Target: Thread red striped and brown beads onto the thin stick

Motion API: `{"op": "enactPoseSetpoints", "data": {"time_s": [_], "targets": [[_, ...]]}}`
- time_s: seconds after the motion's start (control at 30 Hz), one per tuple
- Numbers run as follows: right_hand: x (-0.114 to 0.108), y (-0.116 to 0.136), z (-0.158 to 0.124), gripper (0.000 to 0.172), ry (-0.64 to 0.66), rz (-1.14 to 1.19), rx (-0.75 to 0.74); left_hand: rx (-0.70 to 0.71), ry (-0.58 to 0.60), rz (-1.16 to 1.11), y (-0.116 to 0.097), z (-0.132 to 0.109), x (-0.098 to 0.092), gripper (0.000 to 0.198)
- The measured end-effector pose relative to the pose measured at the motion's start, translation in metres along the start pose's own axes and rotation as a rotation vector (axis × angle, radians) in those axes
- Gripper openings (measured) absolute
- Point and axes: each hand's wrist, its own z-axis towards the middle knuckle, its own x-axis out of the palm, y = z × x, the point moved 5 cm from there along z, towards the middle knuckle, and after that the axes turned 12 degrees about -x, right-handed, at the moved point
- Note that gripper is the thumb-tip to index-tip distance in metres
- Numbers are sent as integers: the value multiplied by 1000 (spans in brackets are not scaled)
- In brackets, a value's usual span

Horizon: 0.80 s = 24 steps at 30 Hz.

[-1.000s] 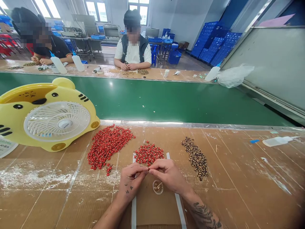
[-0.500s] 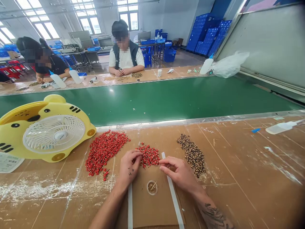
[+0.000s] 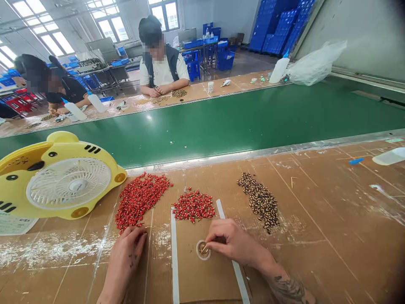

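Note:
My right hand (image 3: 226, 240) pinches a small wooden stick (image 3: 204, 249) whose tip rests in a small round clear dish (image 3: 203, 256). The dish sits on a brown cardboard sheet (image 3: 205, 280) edged with white tape strips. My left hand (image 3: 131, 249) is at the lower edge of the large pile of red pieces (image 3: 142, 198), fingers closed together; what they hold, if anything, is hidden. A smaller pile of red pieces (image 3: 194, 205) lies at the top of the sheet. To the right is a pile of black and gold pieces (image 3: 259, 200).
A yellow fan (image 3: 69, 181) stands at the left. Beyond the table runs a green belt (image 3: 202, 126). Two people sit across it, near white bottles (image 3: 75, 110). A blue cap (image 3: 356, 161) and another bottle (image 3: 389, 156) lie at the right.
My left hand has moved left and down from the small red pile to the large one. My right hand has come down to the dish and taken hold of the stick. The view has tilted slightly.

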Motion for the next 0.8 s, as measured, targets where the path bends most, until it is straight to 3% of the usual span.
{"op": "enactPoseSetpoints", "data": {"time_s": [0.2, 0.27, 0.4, 0.57, 0.8], "targets": [[9, 18, 1, 13, 61, -213, -187, -51, -201, -173, -3, -1, -16, 24], [13, 23, 3, 17, 79, -281, -242, -132, -179, -318, -9, -2, -18, 23], [10, 25, 7, 28, 77, -383, -298, -262, 97, -765, -47, -2, 2, 21], [6, 26, 7, 42, 109, -413, -350, -284, 401, -1261, -97, 5, 39, 14], [9, 27, 8, 38, 108, -400, -376, -276, 628, -1360, -100, 4, 65, 16]]}}
